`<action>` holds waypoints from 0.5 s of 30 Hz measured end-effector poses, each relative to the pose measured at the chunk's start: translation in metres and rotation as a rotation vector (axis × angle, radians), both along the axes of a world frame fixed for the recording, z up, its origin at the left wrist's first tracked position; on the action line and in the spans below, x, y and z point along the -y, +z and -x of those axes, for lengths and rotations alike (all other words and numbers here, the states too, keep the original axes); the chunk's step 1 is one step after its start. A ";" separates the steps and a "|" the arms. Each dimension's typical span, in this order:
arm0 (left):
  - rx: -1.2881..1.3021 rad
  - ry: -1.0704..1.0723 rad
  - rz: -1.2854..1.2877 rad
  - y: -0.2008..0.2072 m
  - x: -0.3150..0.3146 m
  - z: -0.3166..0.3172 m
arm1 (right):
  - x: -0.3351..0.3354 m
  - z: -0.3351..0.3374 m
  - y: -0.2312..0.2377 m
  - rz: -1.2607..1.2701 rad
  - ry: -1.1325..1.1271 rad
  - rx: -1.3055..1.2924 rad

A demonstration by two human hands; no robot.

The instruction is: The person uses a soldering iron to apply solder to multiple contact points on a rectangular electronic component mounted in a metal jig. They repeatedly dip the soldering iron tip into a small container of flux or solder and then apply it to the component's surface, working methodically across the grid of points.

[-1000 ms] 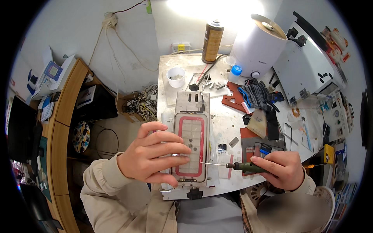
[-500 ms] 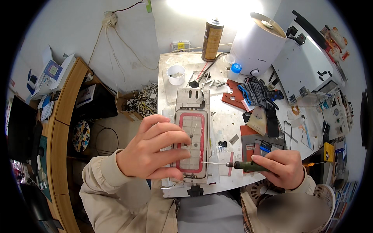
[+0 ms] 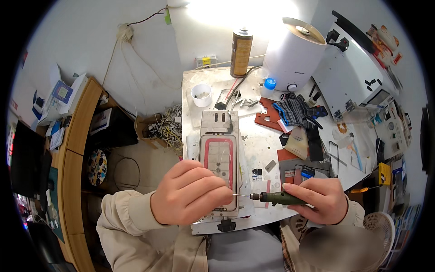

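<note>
White bench [image 3: 258, 147] bears gloves [image 3: 295, 111]; right grip [image 3: 321, 199] clasps green tool [image 3: 280, 197]; left grip [image 3: 191, 194], hold unclear, overlaps fixture [image 3: 219, 152].

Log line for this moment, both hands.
left hand: curled at thin shaft, grip hidden | right hand: holding green tool | red-bordered panel: partly behind left hand

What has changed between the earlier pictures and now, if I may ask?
The left hand, earlier spread over the red-bordered panel, has curled up and moved right and toward the person, beside the thin shaft; whether it pinches the shaft is unclear. The right hand still holds the green handheld tool.
</note>
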State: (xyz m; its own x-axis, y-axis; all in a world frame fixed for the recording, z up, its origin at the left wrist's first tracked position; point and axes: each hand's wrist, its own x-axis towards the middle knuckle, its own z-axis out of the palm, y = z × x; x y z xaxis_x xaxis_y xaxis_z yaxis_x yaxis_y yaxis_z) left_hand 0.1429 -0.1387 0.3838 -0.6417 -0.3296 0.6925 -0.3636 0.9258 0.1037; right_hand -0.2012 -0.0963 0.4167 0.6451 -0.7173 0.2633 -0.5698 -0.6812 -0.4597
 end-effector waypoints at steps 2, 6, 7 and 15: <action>0.013 0.095 0.102 0.004 -0.006 0.000 | 0.000 0.001 0.001 -0.145 -0.002 0.043; 0.056 0.194 0.081 0.014 0.008 -0.018 | -0.002 0.017 0.002 -0.401 -0.067 0.159; 0.190 0.286 0.033 0.029 0.026 -0.035 | 0.000 0.024 0.001 -0.409 -0.090 0.203; 0.014 0.618 -0.193 -0.076 0.221 -0.037 | 0.017 0.012 0.007 -0.159 -0.203 -0.058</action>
State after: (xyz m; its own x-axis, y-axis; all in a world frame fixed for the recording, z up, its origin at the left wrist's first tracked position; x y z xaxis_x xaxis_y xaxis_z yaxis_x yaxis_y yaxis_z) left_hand 0.1803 -0.3599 0.3082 -0.3024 -0.7589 0.5767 -0.8257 0.5108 0.2392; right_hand -0.2128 -0.1133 0.4234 0.4948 -0.8628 0.1040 -0.7155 -0.4724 -0.5147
